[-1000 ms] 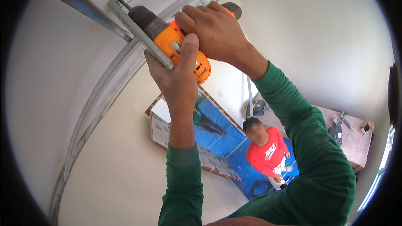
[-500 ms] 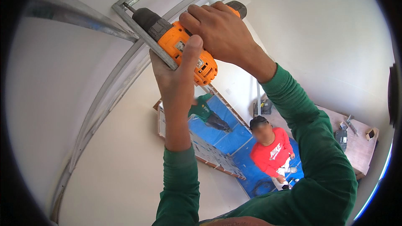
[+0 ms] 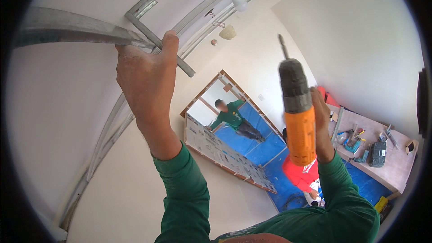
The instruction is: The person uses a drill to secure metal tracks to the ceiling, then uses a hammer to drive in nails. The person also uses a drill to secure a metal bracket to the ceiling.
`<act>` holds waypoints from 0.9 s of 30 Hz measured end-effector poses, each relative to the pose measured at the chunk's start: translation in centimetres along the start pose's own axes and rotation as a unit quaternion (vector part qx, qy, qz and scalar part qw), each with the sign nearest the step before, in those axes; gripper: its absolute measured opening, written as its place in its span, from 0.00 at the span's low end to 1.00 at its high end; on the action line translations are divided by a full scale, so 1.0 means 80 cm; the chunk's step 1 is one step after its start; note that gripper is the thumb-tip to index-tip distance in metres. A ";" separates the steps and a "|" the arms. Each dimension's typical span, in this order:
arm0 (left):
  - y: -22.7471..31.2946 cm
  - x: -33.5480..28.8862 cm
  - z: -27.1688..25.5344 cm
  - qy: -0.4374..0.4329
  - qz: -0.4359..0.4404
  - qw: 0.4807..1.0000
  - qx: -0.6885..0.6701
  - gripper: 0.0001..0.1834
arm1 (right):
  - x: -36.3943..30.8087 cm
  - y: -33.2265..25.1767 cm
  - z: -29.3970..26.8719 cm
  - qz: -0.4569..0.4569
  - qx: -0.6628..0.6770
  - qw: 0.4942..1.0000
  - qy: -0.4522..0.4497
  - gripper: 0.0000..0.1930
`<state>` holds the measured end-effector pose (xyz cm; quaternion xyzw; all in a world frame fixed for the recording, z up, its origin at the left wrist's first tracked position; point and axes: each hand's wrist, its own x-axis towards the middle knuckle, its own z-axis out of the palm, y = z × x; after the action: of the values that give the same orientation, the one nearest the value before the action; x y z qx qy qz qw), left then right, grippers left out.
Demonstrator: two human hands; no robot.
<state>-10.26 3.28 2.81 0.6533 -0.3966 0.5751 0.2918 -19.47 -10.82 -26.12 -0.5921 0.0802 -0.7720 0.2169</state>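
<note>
Overhead, a bent grey metal bracket (image 3: pixel 145 30) lies across the end of a broad metal channel (image 3: pixel 76 28) that comes in from the left. My left hand (image 3: pixel 148 83) is closed around this joint, its thumb over the bracket; the other fingers are mostly hidden. Out to the right, my right hand (image 3: pixel 320 121) grips an orange and black cordless drill (image 3: pixel 300 130), its bit pointing up and away from the metal. The drill body hides part of that hand and the handle.
Long metal rails (image 3: pixel 191 23) run along the ceiling beside a light bulb (image 3: pixel 239 2). Below are a large mirror (image 3: pixel 211 103), a person in a red shirt (image 3: pixel 298 171), blue floor covering (image 3: pixel 281 193), and a table (image 3: pixel 396 171) bearing tools and a dark case (image 3: pixel 378 154).
The drill has swung away from the bracket, to the right and down, in my right hand. My left hand has shifted left from beside the drill onto the bracket and channel joint.
</note>
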 end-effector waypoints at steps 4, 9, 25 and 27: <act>0.013 -0.002 -0.009 -0.017 -0.024 1.000 0.001 0.22 | -0.020 -0.005 -0.021 0.094 0.022 0.995 -0.024 0.17; 0.013 0.002 -0.013 -0.026 -0.034 0.999 0.017 0.27 | -0.031 0.001 -0.030 0.138 0.067 0.988 -0.004 0.15; 0.013 -0.010 0.002 0.035 -0.058 0.995 -0.073 0.20 | -0.215 0.175 0.002 0.196 0.728 0.656 0.048 0.18; 0.013 -0.008 -0.001 0.036 -0.060 0.997 -0.042 0.20 | -0.236 0.217 0.025 0.050 0.810 0.584 0.011 0.23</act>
<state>-11.19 2.94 2.11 0.6417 -0.3697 0.5627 0.3673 -9.51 -17.95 -48.78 -0.1575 -0.5467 -0.5115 0.6440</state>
